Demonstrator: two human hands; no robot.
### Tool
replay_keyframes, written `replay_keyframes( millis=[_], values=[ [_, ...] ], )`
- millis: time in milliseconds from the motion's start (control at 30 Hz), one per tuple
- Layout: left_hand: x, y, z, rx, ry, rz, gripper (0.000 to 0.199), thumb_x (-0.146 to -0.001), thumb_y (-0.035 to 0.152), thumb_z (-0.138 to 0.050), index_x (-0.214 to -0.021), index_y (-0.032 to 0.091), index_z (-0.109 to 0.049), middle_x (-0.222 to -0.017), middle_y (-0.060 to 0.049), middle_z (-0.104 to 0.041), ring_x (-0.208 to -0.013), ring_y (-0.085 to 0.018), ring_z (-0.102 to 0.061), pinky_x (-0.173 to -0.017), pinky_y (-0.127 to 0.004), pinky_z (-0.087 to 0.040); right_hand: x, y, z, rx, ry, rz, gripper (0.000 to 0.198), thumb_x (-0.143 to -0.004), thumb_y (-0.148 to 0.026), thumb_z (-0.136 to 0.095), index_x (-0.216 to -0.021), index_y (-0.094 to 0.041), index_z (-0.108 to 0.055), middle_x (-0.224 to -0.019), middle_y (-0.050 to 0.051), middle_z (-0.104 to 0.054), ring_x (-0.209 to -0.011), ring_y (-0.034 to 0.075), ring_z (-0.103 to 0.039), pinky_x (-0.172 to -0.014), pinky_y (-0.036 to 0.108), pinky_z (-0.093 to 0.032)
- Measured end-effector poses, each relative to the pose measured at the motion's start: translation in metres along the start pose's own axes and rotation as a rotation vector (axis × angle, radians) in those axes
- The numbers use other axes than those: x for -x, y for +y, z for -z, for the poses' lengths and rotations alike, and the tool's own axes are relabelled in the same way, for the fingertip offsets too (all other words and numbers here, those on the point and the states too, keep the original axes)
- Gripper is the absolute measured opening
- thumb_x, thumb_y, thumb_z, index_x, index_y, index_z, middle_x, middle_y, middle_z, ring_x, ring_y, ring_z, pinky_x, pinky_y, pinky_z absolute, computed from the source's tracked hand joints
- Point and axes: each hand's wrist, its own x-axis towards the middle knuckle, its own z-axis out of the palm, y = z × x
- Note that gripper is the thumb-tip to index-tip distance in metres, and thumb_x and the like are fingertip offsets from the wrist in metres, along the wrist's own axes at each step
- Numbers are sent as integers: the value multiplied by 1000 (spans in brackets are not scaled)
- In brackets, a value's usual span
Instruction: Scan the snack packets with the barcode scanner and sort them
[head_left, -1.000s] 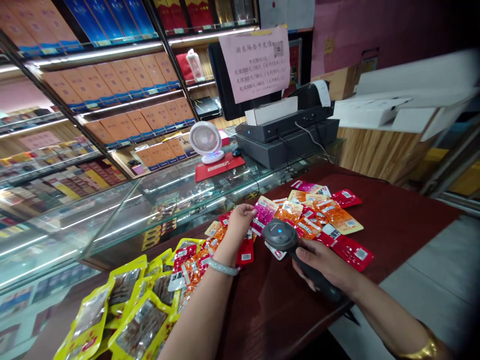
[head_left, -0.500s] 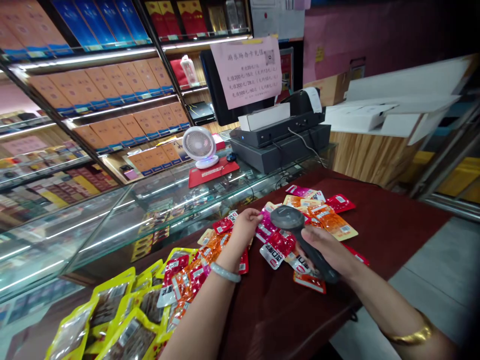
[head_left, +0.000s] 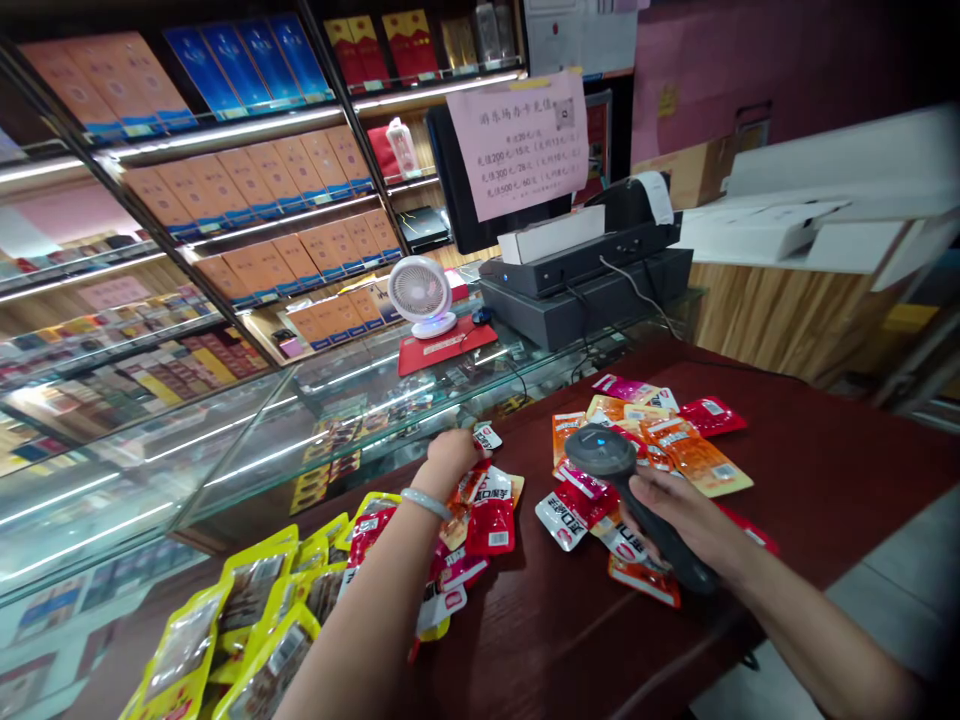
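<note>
My right hand (head_left: 667, 510) is wrapped round the handle of a dark grey barcode scanner (head_left: 604, 452), whose head is over a pile of small red, orange and magenta snack packets (head_left: 697, 455). My left hand (head_left: 454, 455), with a pale bangle at the wrist, is curled over the far end of a second pile of snack packets (head_left: 491, 520). A packet's white end (head_left: 487, 438) shows just beyond its fingers. Whatever is in those fingers is hidden. Larger yellow-edged packets (head_left: 255, 590) lie left of my left forearm, which covers part of the pile.
A dark red cloth (head_left: 555, 620) covers the counter beneath the packets. Behind it runs a glass display case (head_left: 247, 450) with a small white fan (head_left: 420, 290) on top. A monitor and dark cash drawer (head_left: 585, 295) stand at the back. Boxed goods fill the shelves (head_left: 247, 190).
My left hand has moved left, from a magenta packet at the edge of the right pile to the left pile. That packet no longer shows there. The scanner stays above the right pile.
</note>
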Motion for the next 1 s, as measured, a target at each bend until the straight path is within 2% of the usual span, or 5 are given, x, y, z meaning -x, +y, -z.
replay_keyframes(
  millis=[300,500,667,800,1000],
  values=[
    [1,-6,0,-50,83,-17,48,-64,41,-79,-104,15,-70,-117,-22,-66,-115,-37,-59,-92,-41,-47,8,2,-2,26,6,-17,46,-82,-65,-64,-83,-20,-54,-61,-4,-58,-40,9,-52,-38,19,-40],
    [7,3,16,78,85,-67,24,-80,37,-64,-93,20,-73,-93,-13,-73,-87,-26,-68,-75,-32,-48,17,10,2,17,-9,3,42,-86,-61,-62,-86,-19,-55,-61,-4,-60,-38,8,-52,-37,19,-39],
    [13,41,12,688,189,-120,23,-82,41,-62,-78,19,-68,-72,-4,-69,-65,-15,-62,-60,-24,-43,24,5,-5,29,-47,-34,49,-80,-65,-66,-93,-19,-57,-61,-3,-61,-39,9,-53,-37,19,-40],
    [18,82,-7,1195,145,-101,29,-73,45,-71,-75,17,-63,-64,0,-64,-55,-12,-56,-54,-22,-42,27,2,-8,53,-73,-27,51,-79,-65,-66,-96,-17,-59,-59,-4,-60,-38,9,-52,-37,19,-40],
    [30,115,-11,1478,88,-133,39,-65,49,-77,-67,15,-58,-55,4,-53,-49,-7,-47,-50,-20,-36,28,7,0,13,-31,-34,51,-80,-66,-65,-95,-18,-57,-57,-5,-60,-36,9,-52,-35,19,-40]
  ],
)
